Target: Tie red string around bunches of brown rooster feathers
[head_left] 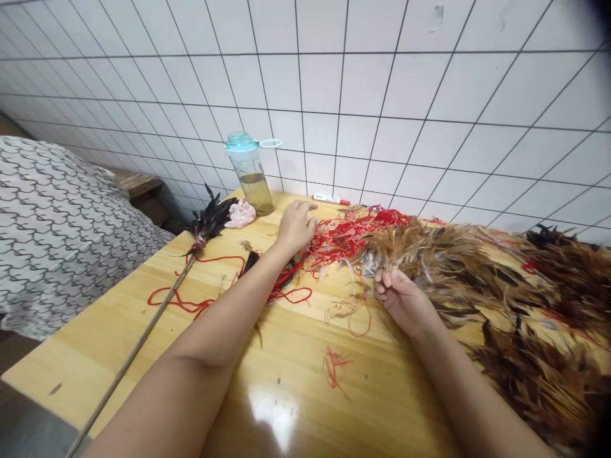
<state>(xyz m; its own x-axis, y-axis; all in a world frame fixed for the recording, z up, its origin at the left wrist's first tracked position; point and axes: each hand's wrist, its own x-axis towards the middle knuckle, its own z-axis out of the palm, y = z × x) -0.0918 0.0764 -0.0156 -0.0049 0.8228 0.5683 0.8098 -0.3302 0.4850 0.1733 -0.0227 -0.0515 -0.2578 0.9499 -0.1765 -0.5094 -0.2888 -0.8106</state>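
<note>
My left hand (296, 226) is over the back of the table, just left of a tangle of red string (346, 238). Its fingers are loosely bent and apart, with nothing visible in them. My right hand (403, 299) is closed, thumb pressed against curled fingers, at the quill end of a pile of brown feathers (449, 254). What it pinches, if anything, is too small to tell. Under my left forearm runs a red cord (184, 305). It leads towards a stick (138, 346) with black feathers (212, 216) bound at its top by red thread.
A bottle with a teal lid (252, 175) stands at the back beside a pink scrunchie (241, 214). A marker (330, 199) lies by the tiled wall. More dark brown feathers (544, 375) cover the right side. Loose red threads (335, 369) lie near the front. Patterned cloth (71, 229) hangs at left.
</note>
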